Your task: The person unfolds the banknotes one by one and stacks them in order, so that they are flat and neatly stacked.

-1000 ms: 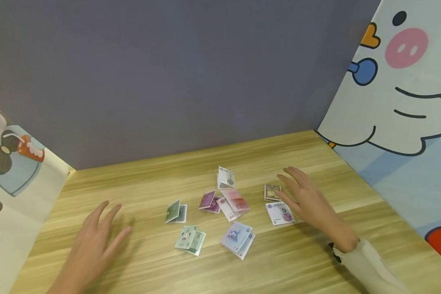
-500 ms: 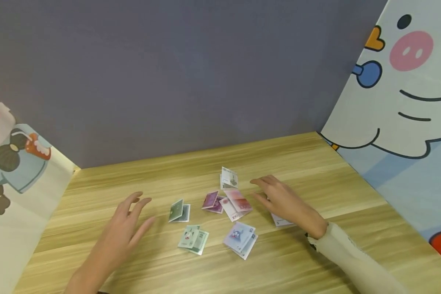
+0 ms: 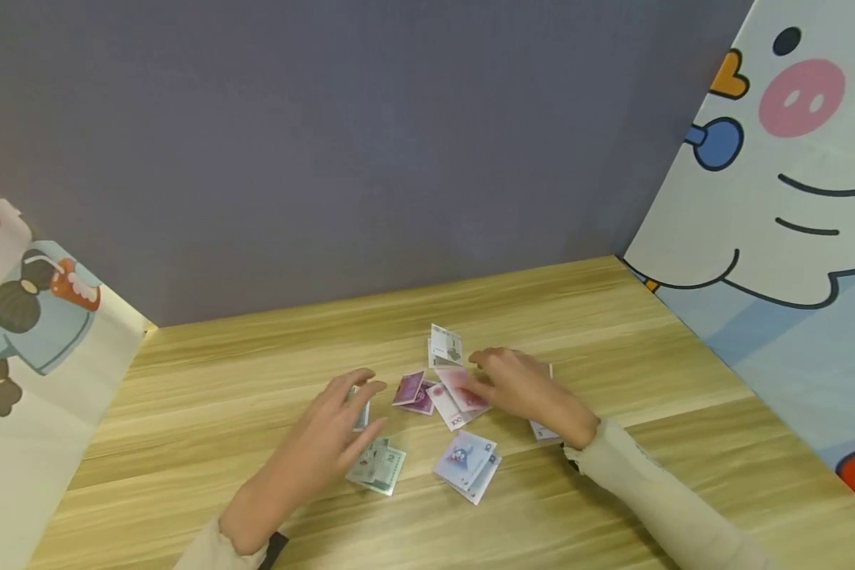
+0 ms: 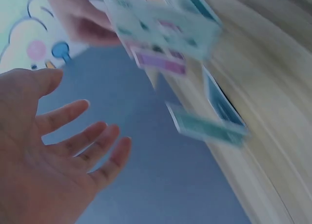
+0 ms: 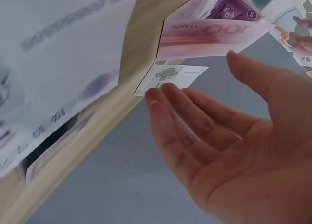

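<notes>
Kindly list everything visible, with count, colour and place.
100 note: 1, pink, middle
Centre note: 1, purple, beside 100 note
Back note: 1, white, back
Left note: 1, teal, left, mostly hidden
2 note: 1, green, left front
Front note: 1, pale blue, front
Right note: 1, whitish, right, mostly hidden
Last note: 1, colour unclear, by right note
Table: 1, light wood, below
Back panel: 1, grey, behind
Side panels: 2, multicoloured, both sides
Sleeves: 2, cream, on arms
Left grip: 1, bare hand, by left note
Right grip: 1, bare hand, by 100 note
</notes>
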`<control>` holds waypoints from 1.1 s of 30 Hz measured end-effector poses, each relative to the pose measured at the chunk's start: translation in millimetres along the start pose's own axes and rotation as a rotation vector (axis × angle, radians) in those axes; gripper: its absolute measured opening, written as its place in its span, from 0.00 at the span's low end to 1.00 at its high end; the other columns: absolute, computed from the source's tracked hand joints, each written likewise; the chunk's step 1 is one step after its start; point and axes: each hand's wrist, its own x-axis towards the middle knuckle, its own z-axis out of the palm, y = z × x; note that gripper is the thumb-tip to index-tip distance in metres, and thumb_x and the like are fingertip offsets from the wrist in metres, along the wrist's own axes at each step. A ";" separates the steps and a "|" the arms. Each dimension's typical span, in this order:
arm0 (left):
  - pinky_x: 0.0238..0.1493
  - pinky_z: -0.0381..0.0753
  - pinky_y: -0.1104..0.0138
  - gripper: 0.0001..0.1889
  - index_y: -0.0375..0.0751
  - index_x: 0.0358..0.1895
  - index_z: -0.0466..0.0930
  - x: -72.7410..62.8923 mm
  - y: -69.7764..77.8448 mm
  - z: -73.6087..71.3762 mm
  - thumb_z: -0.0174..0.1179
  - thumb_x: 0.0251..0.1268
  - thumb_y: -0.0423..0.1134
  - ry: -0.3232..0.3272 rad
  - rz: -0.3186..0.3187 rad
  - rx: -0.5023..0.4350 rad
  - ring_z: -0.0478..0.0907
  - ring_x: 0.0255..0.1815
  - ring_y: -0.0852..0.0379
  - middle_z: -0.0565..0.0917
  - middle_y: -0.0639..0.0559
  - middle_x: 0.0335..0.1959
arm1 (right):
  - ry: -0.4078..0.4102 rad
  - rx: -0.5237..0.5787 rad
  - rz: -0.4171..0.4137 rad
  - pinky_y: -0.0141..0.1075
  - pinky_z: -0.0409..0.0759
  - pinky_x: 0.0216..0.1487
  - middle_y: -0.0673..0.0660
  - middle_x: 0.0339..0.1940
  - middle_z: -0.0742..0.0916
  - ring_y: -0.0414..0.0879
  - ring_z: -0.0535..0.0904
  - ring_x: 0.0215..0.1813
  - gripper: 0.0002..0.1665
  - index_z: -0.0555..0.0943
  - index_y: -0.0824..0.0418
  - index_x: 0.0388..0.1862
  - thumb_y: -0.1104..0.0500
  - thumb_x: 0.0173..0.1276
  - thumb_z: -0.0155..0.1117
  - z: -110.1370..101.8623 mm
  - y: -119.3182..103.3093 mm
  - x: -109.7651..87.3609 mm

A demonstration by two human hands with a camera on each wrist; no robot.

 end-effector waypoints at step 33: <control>0.70 0.58 0.36 0.33 0.41 0.68 0.73 33.1 51.4 70.2 0.55 0.70 0.60 -0.396 0.105 0.110 0.68 0.71 0.43 0.72 0.41 0.70 | -0.138 0.203 -0.053 0.37 0.79 0.47 0.54 0.47 0.78 0.45 0.74 0.45 0.31 0.77 0.64 0.64 0.59 0.63 0.73 15.6 15.1 1.3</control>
